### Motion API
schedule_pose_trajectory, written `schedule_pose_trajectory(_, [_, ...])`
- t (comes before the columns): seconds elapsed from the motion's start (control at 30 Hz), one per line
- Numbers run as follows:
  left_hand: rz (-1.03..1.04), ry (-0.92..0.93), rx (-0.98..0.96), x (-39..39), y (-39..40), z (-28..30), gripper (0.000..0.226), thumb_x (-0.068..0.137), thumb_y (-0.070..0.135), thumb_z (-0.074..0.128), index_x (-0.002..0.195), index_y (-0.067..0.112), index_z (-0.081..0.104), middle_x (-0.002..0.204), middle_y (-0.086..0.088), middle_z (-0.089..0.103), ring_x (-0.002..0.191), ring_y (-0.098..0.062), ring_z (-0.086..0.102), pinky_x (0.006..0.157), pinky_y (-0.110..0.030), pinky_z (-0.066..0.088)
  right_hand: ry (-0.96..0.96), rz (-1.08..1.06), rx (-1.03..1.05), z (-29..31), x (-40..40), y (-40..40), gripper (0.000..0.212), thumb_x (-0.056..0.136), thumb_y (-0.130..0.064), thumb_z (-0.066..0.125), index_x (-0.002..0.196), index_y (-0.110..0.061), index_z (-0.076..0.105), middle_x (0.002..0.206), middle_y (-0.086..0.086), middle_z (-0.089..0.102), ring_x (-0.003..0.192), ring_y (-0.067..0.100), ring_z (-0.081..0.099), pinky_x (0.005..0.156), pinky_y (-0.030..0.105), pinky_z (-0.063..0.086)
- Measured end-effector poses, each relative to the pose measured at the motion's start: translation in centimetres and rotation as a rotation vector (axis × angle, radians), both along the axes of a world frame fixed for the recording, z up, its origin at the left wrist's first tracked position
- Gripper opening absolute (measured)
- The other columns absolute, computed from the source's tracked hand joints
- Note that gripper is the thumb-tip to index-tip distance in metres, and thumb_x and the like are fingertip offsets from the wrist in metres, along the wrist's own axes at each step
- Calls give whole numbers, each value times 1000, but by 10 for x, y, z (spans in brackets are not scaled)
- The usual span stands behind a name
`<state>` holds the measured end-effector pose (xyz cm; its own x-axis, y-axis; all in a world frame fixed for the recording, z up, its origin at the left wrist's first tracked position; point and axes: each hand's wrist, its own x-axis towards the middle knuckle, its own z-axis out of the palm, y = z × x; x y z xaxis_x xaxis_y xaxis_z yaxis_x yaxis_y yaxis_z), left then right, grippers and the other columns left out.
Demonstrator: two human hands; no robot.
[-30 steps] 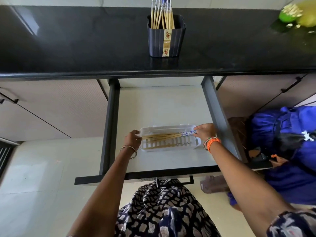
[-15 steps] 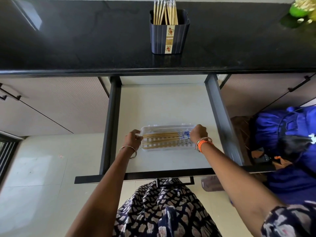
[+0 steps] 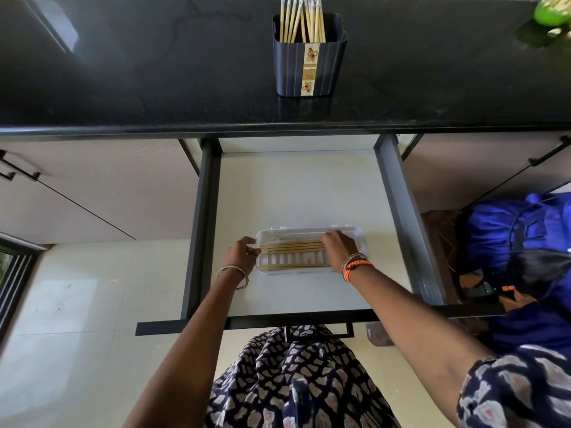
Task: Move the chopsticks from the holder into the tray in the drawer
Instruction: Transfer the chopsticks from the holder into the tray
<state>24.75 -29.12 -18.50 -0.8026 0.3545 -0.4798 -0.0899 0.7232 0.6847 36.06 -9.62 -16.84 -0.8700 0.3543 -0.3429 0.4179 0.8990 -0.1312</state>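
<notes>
A dark blue holder (image 3: pixel 309 69) stands on the black counter (image 3: pixel 123 72) with several chopsticks (image 3: pixel 301 18) upright in it. Below, the open drawer (image 3: pixel 296 193) holds a clear plastic tray (image 3: pixel 355 234). Several wooden chopsticks (image 3: pixel 290 246) lie lengthwise in it. My left hand (image 3: pixel 242 254) grips the tray's left end. My right hand (image 3: pixel 338 247) sits over the tray's right half, its fingers curled down on the chopsticks and hiding their blue ends.
The drawer's dark side rails (image 3: pixel 401 217) flank the tray. A person in blue clothes (image 3: pixel 522 242) crouches on the floor to the right. A green object (image 3: pixel 551 10) sits at the counter's far right corner. Closed cabinet fronts (image 3: pixel 92 193) are on both sides.
My right hand lowered the blue-ended chopsticks into the tray and slid left over them. My left hand stayed on the tray's left end.
</notes>
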Motion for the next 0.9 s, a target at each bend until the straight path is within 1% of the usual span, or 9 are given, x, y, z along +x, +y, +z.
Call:
schedule_pose_trajectory(0.1, [-5,3,-6,-2,0,-1,28,85,4,57,113,2,56,99,-23,68,80,-27,60,78,-38,52,-1,85,-14,-4,0,1,50,77,20,48,118,-5,63,115,16,65,108,34,64,86,38,54])
schedule_pose_trajectory(0.2, [-37,-4,-19,-5,0,-1,30,85,5,57,115,5,54,105,-20,67,83,-27,61,74,-32,50,11,109,-13,-4,-1,0,55,76,19,51,122,-7,61,115,15,65,107,33,63,88,38,54])
schedule_pose_trajectory(0.23, [-33,-1,-14,-5,1,0,30,86,5,56,116,6,53,109,-19,66,86,-26,61,75,-32,50,28,101,-9,-2,-2,-1,51,76,17,51,119,-7,63,113,14,66,105,33,64,87,38,54])
schedule_pose_trajectory(0.37, [5,109,78,-18,19,28,28,88,3,50,116,4,52,118,-22,61,110,-33,57,97,-44,46,140,33,-31,24,-18,5,43,78,10,50,111,-11,67,111,10,69,101,30,66,81,36,53])
schedule_pose_trajectory(0.5, [-47,284,239,-44,55,88,27,87,-3,46,111,2,56,111,-20,64,108,-29,60,97,-40,47,231,-23,-46,67,-47,26,36,81,1,52,105,-18,71,111,8,71,99,31,67,77,35,53])
schedule_pose_trajectory(0.6, [-72,428,353,-72,90,139,28,87,-4,46,113,1,56,113,-16,64,105,-23,60,94,-31,47,445,-119,-68,109,-80,52,29,87,-6,51,101,-17,73,107,9,73,99,32,67,79,36,54])
schedule_pose_trajectory(0.7, [-48,524,459,-106,129,191,30,87,-4,47,114,6,57,112,-10,64,100,-11,58,91,-21,44,752,-207,-201,164,-123,89,22,90,-6,53,98,-6,74,98,12,75,91,28,69,77,29,55])
schedule_pose_trajectory(0.8, [-58,624,487,-139,165,225,27,88,1,49,112,8,58,113,-8,64,101,-12,59,91,-21,45,988,-288,-257,213,-166,128,20,90,-3,57,101,0,73,97,14,74,91,22,70,80,22,53])
schedule_pose_trajectory(0.9, [-75,700,426,-175,192,237,30,88,6,52,117,11,55,119,-9,60,103,-13,57,90,-24,46,1052,-343,-319,245,-212,165,21,91,-2,58,106,1,71,103,12,73,97,17,68,75,5,46])
